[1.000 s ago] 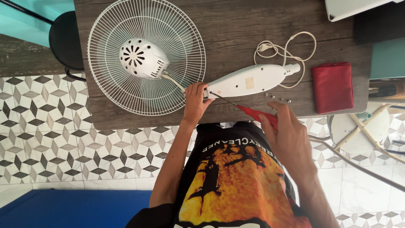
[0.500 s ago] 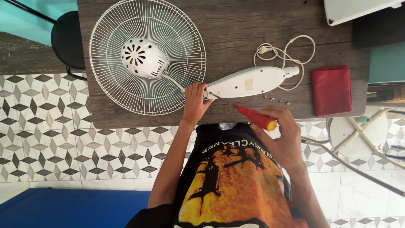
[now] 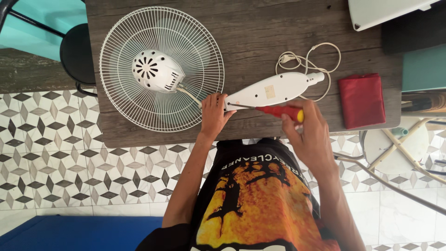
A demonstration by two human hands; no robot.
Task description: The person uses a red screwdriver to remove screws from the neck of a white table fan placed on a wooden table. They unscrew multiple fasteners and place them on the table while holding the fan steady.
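Observation:
A white fan lies on the dark wooden table (image 3: 260, 28), its round wire grille (image 3: 160, 69) and motor housing (image 3: 154, 70) at the left. The fan's long white base (image 3: 272, 89) lies to the right, with a coiled white cord (image 3: 309, 62) behind it. My left hand (image 3: 214, 111) grips the near end of the white base. My right hand (image 3: 310, 132) holds a screwdriver with a red and yellow handle (image 3: 280, 111), its thin shaft pointing left to the base's end beside my left fingers.
A folded red cloth (image 3: 361, 100) lies at the table's right. A black round stool (image 3: 76, 53) stands at the left over patterned tiles. A white stool (image 3: 402, 144) is at the right, and a white flat object (image 3: 385, 11) at the top right corner.
My right hand has swung the screwdriver from a slant to nearly level and brought its tip to the base's end. My left hand stays on the base.

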